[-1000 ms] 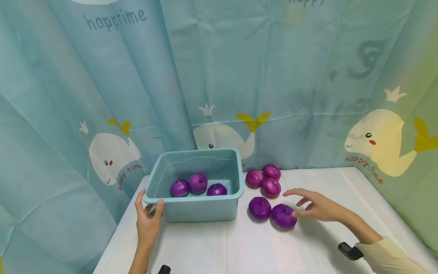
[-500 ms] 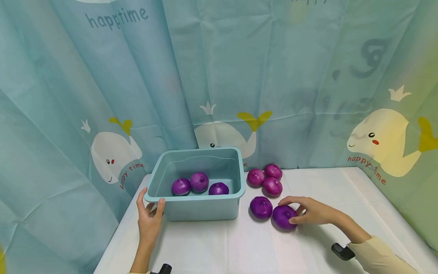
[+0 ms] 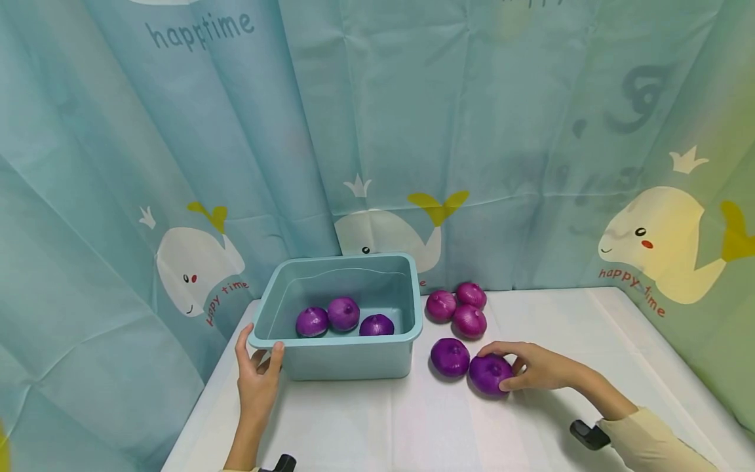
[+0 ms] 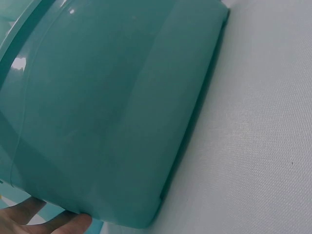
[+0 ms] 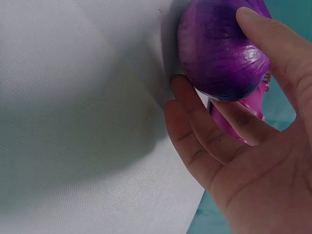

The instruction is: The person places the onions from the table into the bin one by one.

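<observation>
My right hand [image 3: 545,366] reaches over the nearest purple onion [image 3: 491,375], thumb on its near right side and forefinger over its far side. In the right wrist view the thumb presses that onion [image 5: 224,48], while two lower fingers curl below it beside the cloth. Another purple onion [image 3: 450,358] sits against it on the left. With thumb in front and fingers along the side, my left hand [image 3: 258,380] holds the front left corner of a blue-green plastic bin [image 3: 348,362]. Inside the bin lie three purple onions [image 3: 343,314].
Three pinker onions [image 3: 469,322] cluster behind, near the bin's right side. A white cloth covers the table [image 3: 425,432]. A light blue curtain [image 3: 519,164] with whale prints hangs close behind the table and along its left.
My right hand has moved left and down onto the nearest onion, and its thumb and forefinger have closed about it. The left hand stays at the bin's corner.
</observation>
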A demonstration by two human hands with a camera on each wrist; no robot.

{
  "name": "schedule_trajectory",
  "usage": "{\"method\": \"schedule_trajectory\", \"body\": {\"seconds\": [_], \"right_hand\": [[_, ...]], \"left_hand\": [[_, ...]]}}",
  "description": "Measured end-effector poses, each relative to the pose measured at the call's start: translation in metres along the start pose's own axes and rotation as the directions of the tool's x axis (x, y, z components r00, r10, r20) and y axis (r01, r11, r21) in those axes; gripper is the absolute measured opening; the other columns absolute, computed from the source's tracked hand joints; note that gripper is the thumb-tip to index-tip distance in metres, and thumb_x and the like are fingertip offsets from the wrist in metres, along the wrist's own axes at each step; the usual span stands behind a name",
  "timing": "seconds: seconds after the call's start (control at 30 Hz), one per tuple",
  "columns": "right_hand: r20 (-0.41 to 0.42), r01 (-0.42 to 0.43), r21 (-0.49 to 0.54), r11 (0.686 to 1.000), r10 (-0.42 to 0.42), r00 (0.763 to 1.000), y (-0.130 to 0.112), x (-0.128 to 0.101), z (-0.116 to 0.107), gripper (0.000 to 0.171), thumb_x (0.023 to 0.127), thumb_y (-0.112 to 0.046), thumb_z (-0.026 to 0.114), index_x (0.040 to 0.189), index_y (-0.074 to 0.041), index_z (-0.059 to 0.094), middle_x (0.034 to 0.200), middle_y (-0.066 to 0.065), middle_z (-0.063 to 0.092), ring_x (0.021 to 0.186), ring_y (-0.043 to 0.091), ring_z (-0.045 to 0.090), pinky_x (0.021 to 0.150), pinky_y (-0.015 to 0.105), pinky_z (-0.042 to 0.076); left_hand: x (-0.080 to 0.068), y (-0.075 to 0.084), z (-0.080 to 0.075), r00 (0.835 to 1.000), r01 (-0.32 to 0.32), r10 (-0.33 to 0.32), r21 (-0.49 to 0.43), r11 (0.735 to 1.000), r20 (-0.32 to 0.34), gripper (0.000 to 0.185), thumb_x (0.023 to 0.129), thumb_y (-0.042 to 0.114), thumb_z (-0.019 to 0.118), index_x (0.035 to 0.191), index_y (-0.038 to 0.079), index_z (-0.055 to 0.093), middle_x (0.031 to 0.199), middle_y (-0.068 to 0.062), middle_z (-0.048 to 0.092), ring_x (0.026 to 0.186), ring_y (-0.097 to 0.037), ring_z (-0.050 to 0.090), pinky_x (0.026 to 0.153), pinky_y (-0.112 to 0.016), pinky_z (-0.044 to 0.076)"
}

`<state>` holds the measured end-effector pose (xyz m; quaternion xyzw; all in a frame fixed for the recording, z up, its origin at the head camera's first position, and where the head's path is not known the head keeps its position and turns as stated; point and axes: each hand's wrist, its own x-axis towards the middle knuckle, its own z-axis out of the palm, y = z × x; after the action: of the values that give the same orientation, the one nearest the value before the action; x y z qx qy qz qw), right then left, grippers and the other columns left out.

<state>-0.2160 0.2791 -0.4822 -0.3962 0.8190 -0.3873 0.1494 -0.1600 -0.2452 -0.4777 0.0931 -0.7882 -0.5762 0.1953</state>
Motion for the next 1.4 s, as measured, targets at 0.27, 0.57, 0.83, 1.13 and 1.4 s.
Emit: {"method": "schedule_trajectory", "body": {"seconds": [0.27, 0.57, 0.83, 1.13, 1.4], "right_hand": [[0.006, -0.086, 0.019, 0.996, 0.086, 0.996, -0.004, -0.001, -0.002, 0.052, 0.092, -0.025, 0.078, 0.138, -0.016, 0.057, 0.135, 0.022, 0.058, 0.094, 0.011, 0.066, 0.076, 0.031, 0.056], [0.006, -0.101, 0.051, 0.994, 0.1, 0.995, -0.007, -0.001, -0.002, 0.05, 0.092, -0.021, 0.078, 0.136, -0.015, 0.057, 0.129, 0.028, 0.056, 0.074, 0.014, 0.069, 0.067, 0.031, 0.056], [-0.027, -0.038, -0.089, 0.995, 0.036, 0.999, -0.021, 0.006, -0.034, 0.051, 0.089, -0.022, 0.082, 0.135, -0.014, 0.06, 0.131, 0.016, 0.062, 0.091, 0.011, 0.065, 0.072, 0.031, 0.057], [-0.108, -0.036, -0.233, 0.972, 0.011, 0.994, -0.047, 0.016, -0.081, 0.052, 0.09, -0.024, 0.082, 0.136, -0.013, 0.061, 0.131, 0.013, 0.064, 0.09, 0.009, 0.065, 0.074, 0.031, 0.057], [-0.284, -0.014, -0.235, 0.972, -0.055, 0.957, -0.067, 0.029, -0.112, 0.055, 0.088, -0.011, 0.083, 0.137, -0.007, 0.059, 0.128, 0.018, 0.063, 0.08, 0.014, 0.069, 0.072, 0.031, 0.057]], "left_hand": [[0.001, 0.0, 0.0, 1.0, 0.0, 0.0, 0.002, 1.0, -0.001, 0.078, 0.103, 0.033, 0.063, 0.163, 0.036, 0.014, 0.162, -0.023, 0.031, 0.135, -0.048, 0.048, 0.09, -0.022, 0.049], [0.0, -0.003, -0.001, 1.0, -0.009, 0.009, -0.033, 0.999, -0.001, 0.078, 0.103, 0.031, 0.063, 0.163, 0.033, 0.014, 0.162, -0.024, 0.029, 0.135, -0.049, 0.047, 0.079, -0.006, 0.042], [-0.001, -0.002, 0.0, 1.0, 0.002, -0.002, -0.015, 1.0, 0.001, 0.077, 0.103, 0.034, 0.063, 0.163, 0.035, 0.014, 0.162, -0.025, 0.031, 0.134, -0.049, 0.049, 0.082, -0.012, 0.045], [0.0, -0.002, -0.001, 1.0, 0.013, -0.013, 0.015, 1.0, 0.005, 0.077, 0.103, 0.035, 0.062, 0.163, 0.035, 0.013, 0.162, -0.025, 0.03, 0.134, -0.049, 0.05, 0.098, -0.047, 0.05], [0.0, -0.001, 0.0, 1.0, -0.011, 0.011, 0.021, 1.0, -0.005, 0.077, 0.103, 0.033, 0.062, 0.163, 0.033, 0.014, 0.163, -0.023, 0.029, 0.136, -0.049, 0.048, 0.091, -0.026, 0.051]]}}
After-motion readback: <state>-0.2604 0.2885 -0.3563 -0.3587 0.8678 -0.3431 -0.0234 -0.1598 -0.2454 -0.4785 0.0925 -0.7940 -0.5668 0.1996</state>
